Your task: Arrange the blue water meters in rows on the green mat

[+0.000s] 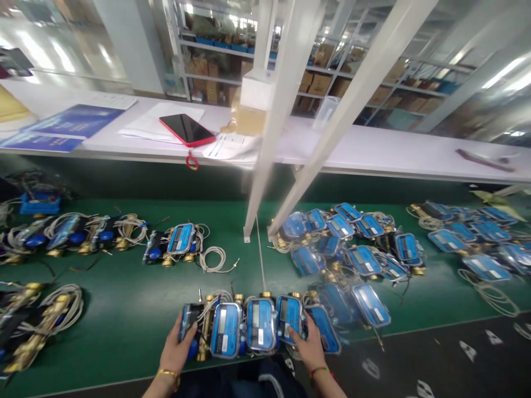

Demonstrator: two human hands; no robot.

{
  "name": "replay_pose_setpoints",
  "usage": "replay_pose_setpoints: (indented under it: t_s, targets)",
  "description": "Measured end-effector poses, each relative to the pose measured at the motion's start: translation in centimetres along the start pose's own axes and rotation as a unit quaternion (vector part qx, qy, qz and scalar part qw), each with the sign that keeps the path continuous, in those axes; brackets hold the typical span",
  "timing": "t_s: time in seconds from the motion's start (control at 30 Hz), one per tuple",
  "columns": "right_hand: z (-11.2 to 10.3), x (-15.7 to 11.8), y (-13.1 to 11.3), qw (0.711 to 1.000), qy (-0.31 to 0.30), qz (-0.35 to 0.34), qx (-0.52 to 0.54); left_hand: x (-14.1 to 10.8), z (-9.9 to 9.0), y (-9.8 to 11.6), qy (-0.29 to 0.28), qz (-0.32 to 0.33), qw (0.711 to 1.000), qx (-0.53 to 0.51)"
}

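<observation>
A row of blue-faced meters with brass fittings and white cables lies at the near edge of the green mat. My left hand grips the leftmost meter of the row, a dark one. My right hand rests on the meter at the right end, with its fingers on the lower edge. Between the hands sit two more meters side by side, faces up.
A heap of similar meters lies to the right, another group at far right, more units along the left. Two white frame posts stand mid-mat. A white shelf behind holds a red phone and papers.
</observation>
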State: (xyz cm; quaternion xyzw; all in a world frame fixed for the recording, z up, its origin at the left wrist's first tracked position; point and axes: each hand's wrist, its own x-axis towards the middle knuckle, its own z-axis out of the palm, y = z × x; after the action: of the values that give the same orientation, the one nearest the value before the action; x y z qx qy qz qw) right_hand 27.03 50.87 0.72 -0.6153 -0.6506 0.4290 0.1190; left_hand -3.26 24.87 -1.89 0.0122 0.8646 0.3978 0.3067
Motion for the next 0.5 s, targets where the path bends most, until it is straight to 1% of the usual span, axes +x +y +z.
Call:
replay_pose_setpoints:
  t_s: [0.1, 0.17, 0.23, 0.3, 0.37, 0.5]
  targets:
    - [0.7, 0.5, 0.2, 0.999, -0.020, -0.028, -0.006, 0.2, 0.0, -0.3, -0.017, -0.016, 1.000, 0.000]
    - [1.4, 1.2, 0.2, 0.997, -0.065, -0.045, -0.016, 0.5, -0.4, -0.7, -0.009, -0.023, 1.000, -0.003]
    - [2.4, 2.0, -0.1, 0.989, -0.126, -0.063, -0.035, 1.1, -1.2, -1.1, 0.007, -0.025, 1.000, -0.016]
    - [3.8, 2.6, -1.1, 0.979, -0.178, -0.081, -0.052, 1.8, -2.6, -1.6, 0.034, -0.029, 0.998, -0.034]
    - [5.6, 2.7, -2.6, 0.971, -0.209, -0.101, -0.053, 2.6, -4.4, -2.1, 0.061, -0.035, 0.996, -0.053]
    - [9.7, 1.5, -6.7, 0.971, -0.208, -0.115, -0.006, 4.8, -8.7, -2.8, 0.100, -0.038, 0.991, -0.075]
